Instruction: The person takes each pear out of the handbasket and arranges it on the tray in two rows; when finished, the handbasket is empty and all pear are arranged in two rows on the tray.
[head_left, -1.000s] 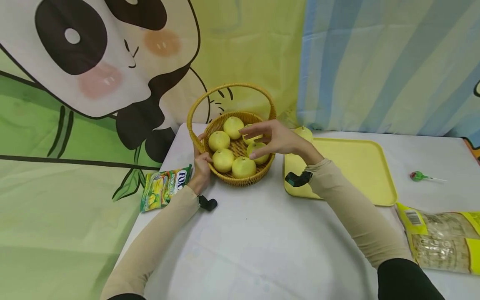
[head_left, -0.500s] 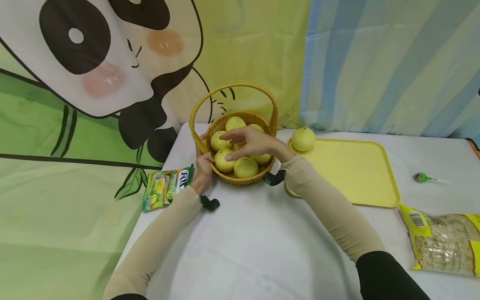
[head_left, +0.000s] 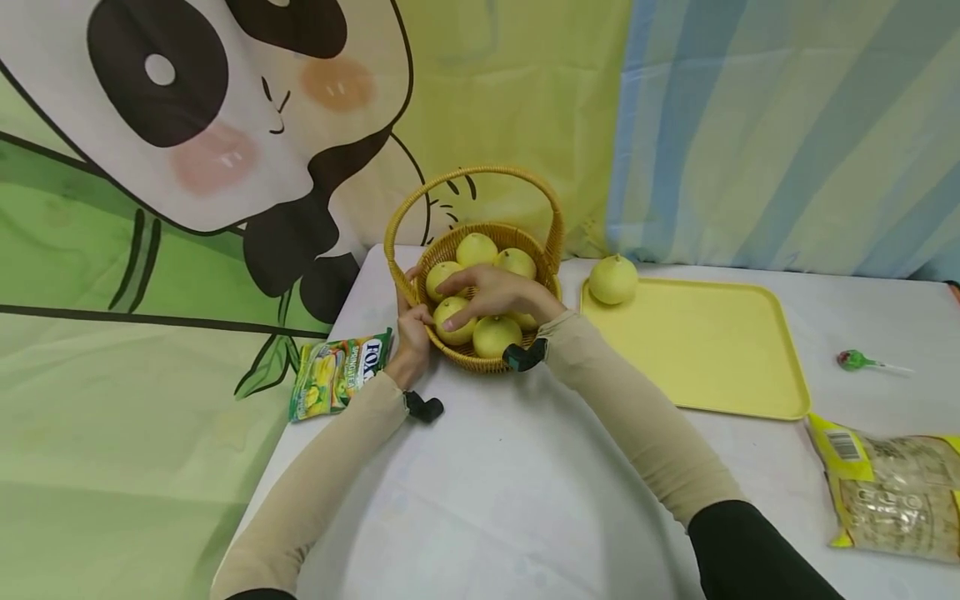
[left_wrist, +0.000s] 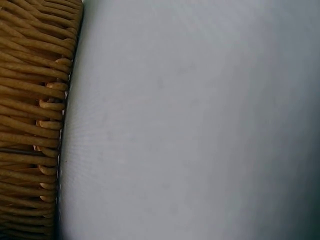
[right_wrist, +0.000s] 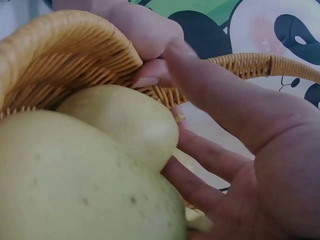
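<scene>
A woven basket (head_left: 480, 364) with a tall hoop handle holds several pale yellow-green pears. My left hand (head_left: 412, 333) grips its left rim, thumb over the edge; in the left wrist view only the basket's woven wall (left_wrist: 30, 100) and white cloth show. My right hand (head_left: 498, 292) is inside the basket, over the left-front pear (head_left: 457, 337). In the right wrist view its fingers touch the far side of a pear (right_wrist: 125, 120), while the thumb stretches above, apart from it. A larger-looking pear (right_wrist: 75, 180) fills the foreground there.
Right of the basket lies a yellow tray (head_left: 705, 350), with one pear (head_left: 612, 280) at its back-left corner. A FOX'S candy bag (head_left: 341, 375) lies left, a lollipop (head_left: 852, 360) far right, and a clear-and-yellow bag (head_left: 892, 492) at front right. Printed curtains hang behind.
My right hand has moved left and down into the basket, over the left-front pear. The left hand keeps its grip on the rim. The view has shifted slightly.
</scene>
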